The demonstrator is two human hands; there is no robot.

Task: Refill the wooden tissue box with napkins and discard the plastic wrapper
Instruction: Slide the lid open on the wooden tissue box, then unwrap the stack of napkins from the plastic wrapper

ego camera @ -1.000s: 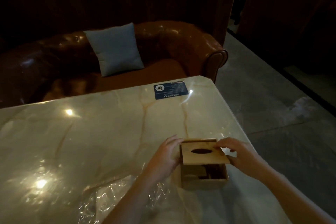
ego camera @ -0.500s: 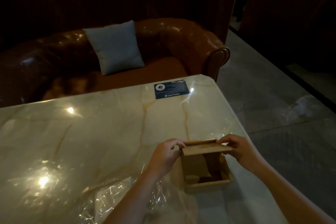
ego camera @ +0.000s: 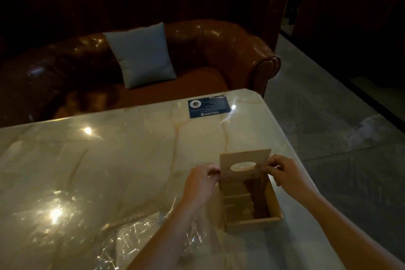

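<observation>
Holding the lid (ego camera: 245, 165) upright over the box (ego camera: 252, 201).
Left hand (ego camera: 200, 184) and right hand (ego camera: 289, 176) pinch its side edges; box near the table's (ego camera: 109, 160) right edge, wrapper (ego camera: 140, 239) beside it.

The wooden box (ego camera: 252, 210) sits on the table (ego camera: 109, 160) near its right edge, plastic wrapper (ego camera: 140, 239) to its left.

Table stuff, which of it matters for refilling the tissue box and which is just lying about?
Part of the job:
wooden box, open and with no napkins showing in it
lid, raised on edge, pinched by the left hand and the right hand
plastic wrapper, beside the box

Just lying about:
blue card on the table
cushion on the sofa
</observation>
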